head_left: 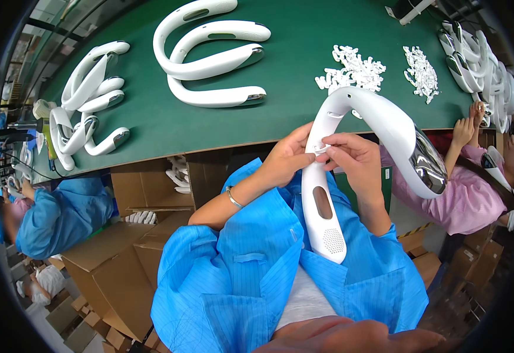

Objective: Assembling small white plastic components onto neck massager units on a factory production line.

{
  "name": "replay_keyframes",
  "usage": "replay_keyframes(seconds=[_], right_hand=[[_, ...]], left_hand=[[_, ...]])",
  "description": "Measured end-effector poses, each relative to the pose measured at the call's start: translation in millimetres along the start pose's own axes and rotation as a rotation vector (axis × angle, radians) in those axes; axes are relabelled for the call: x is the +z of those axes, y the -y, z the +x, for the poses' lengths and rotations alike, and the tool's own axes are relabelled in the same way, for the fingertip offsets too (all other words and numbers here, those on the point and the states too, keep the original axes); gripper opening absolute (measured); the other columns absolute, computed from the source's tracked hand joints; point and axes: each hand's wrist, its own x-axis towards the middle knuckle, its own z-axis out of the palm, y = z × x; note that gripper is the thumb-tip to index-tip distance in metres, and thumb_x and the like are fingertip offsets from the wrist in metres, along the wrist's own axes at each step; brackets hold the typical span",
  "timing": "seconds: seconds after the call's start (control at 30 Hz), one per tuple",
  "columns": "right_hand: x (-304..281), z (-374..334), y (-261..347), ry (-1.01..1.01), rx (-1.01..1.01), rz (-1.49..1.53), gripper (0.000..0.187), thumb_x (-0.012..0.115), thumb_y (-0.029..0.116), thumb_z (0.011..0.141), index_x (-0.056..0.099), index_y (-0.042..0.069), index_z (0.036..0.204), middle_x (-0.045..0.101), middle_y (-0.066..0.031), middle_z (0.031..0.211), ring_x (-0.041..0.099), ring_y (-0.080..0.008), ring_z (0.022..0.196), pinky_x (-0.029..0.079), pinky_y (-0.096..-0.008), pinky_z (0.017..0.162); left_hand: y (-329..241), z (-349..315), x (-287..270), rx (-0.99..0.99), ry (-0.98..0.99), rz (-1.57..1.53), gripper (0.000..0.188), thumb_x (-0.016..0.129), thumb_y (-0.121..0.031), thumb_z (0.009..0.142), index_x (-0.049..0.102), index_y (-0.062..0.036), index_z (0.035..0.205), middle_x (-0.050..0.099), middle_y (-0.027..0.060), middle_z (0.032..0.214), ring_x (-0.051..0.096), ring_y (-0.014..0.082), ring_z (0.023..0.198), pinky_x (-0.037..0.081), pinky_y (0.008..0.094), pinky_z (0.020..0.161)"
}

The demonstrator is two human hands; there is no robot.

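Observation:
A white U-shaped neckband housing (380, 112) is held in front of my chest, over the table's near edge. One end of it has a shiny chrome cover, and the other carries a dark oval window and a patch of small holes. My left hand (289, 154) is closed round the straight arm of the housing, with the thumb on its inner face. Thumb and fingertips of my right hand (354, 159) pinch a small white plastic piece (322, 149) against a spot on that same arm. My fingers partly cover the piece, so whether it is seated cannot be made out.
Two piles of small white parts, one larger (357, 70) and one smaller (422, 73), lie on the green table (292, 29). More neckbands (210, 70) rest at far left-centre, left and far right. Cartons (110, 270) stand lower left. Co-workers in blue (68, 212) and pink (463, 182) flank me.

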Motion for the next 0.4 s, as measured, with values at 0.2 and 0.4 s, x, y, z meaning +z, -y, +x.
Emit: replay_keyframes(seconds=[0.2,0.4], right_hand=[[-9.4,-6.9,-30.1,-0.172,-0.152,-0.502,0.012,0.056,-0.002,0.085,0.062,-0.002,0.096,0.059,-0.0057,0.088,0.058,-0.0088,0.072,0.047,-0.0194,0.061],[-7.9,-15.9,-40.9,-0.098,-0.039,-0.285,0.015,0.056,0.000,0.087,0.062,0.000,0.100,0.056,-0.0058,0.095,0.056,-0.0108,0.081,0.046,-0.0218,0.068]], left_hand=[[13.6,-3.0,1.0,0.043,-0.072,0.002,0.067,0.045,0.007,0.080,0.023,-0.0017,0.142,0.047,0.0146,0.129,0.050,0.0205,0.116,0.043,0.0359,0.097],[13.3,-4.7,2.5,0.143,-0.041,0.094,0.071,0.044,0.007,0.079,0.018,-0.0033,0.144,0.040,0.0166,0.137,0.044,0.0242,0.125,0.039,0.0370,0.102]])
